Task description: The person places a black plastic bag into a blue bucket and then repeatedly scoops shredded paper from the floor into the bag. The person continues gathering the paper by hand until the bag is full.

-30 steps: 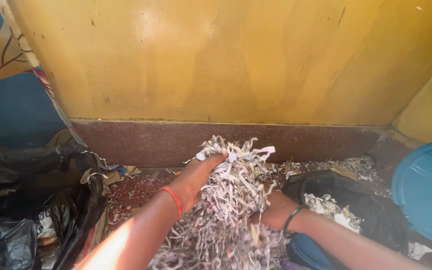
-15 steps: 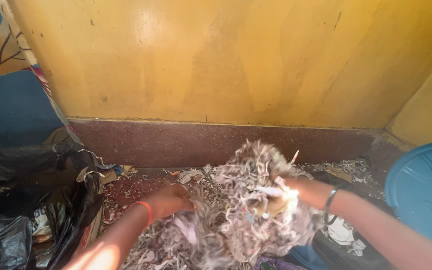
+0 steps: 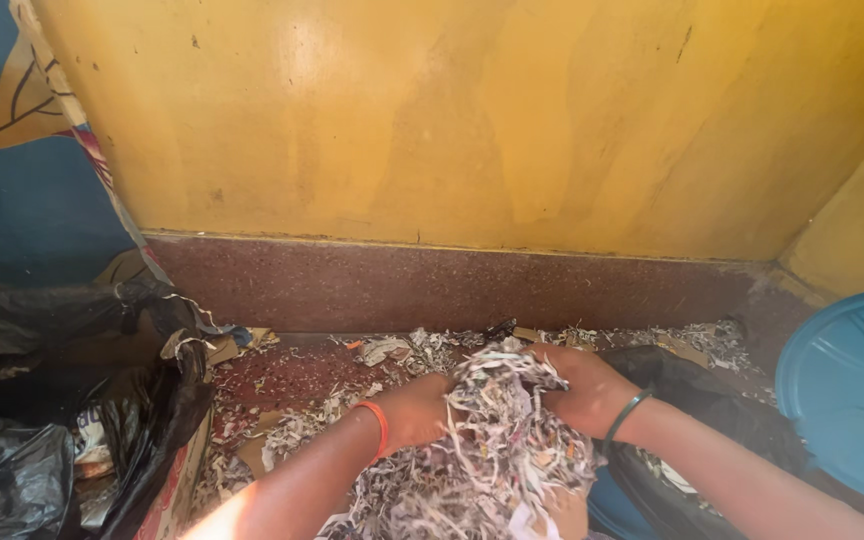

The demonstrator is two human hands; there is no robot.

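You had a thick clump of shredded paper [image 3: 507,420] pressed between your two hands just above the loose pile [image 3: 422,500] on the floor; your left hand [image 3: 414,410], orange band at the wrist, clenched into its left side, and your right hand [image 3: 584,390], dark bangle on, grasped its right flank. Left of your grip lay black plastic bags [image 3: 62,400]; right of it sat a blue round lid [image 3: 847,390]; beyond it ran the maroon skirting [image 3: 452,285] under the yellow wall [image 3: 452,120].

My left hand [image 3: 414,410] and right hand [image 3: 584,390] face each other, low and close, fingers curled inward and clasped. Both forearms angle up from the bottom edge, a band on each wrist.
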